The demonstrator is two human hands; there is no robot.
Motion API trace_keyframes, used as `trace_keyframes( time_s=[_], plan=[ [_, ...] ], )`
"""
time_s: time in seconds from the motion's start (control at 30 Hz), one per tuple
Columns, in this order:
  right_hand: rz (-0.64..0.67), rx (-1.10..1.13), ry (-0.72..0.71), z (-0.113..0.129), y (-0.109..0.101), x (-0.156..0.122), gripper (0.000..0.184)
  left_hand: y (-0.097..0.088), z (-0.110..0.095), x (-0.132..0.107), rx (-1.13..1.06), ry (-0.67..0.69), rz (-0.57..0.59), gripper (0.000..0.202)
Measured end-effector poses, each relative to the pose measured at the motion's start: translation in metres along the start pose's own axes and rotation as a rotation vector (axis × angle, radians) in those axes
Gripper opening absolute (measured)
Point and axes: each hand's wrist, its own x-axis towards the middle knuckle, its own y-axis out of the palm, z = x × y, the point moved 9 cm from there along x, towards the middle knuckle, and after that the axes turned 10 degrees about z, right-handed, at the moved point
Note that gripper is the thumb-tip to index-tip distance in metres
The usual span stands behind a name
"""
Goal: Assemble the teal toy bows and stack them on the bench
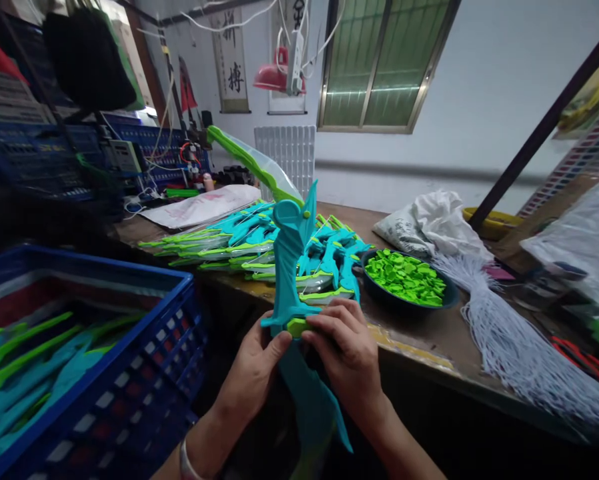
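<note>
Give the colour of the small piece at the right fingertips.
The small piece is lime green, in the head view.

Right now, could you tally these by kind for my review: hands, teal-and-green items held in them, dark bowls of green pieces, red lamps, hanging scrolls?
Hands: 2 (left hand, right hand)
Held teal-and-green item: 1
Dark bowl of green pieces: 1
Red lamp: 1
Hanging scrolls: 2
Total: 7

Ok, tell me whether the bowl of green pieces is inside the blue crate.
No, the bowl stands on the table at the right, apart from the blue crate.
</note>
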Motion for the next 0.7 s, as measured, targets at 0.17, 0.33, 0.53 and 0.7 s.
trace_keyframes(
  time_s=[0.17, 0.33, 0.53, 0.7],
  plan=[
    [0.046, 0.009, 0.061, -0.004, -0.001, -0.003, 0.013, 0.001, 0.004, -0.007, 0.216, 0.037, -0.056, 0.031],
    [0.102, 0.042, 0.107, -0.007, -0.004, -0.006, 0.013, 0.008, 0.0, -0.013, 0.413, 0.046, -0.099, 0.032],
    [0.288, 0.128, 0.181, -0.018, 0.002, -0.01, 0.01, 0.009, 0.009, -0.018, 0.421, -0.027, -0.125, 0.034],
    [0.334, 0.182, 0.174, -0.021, 0.003, -0.011, 0.007, 0.009, 0.013, -0.018, 0.393, -0.027, -0.1, 0.032]
  ],
)
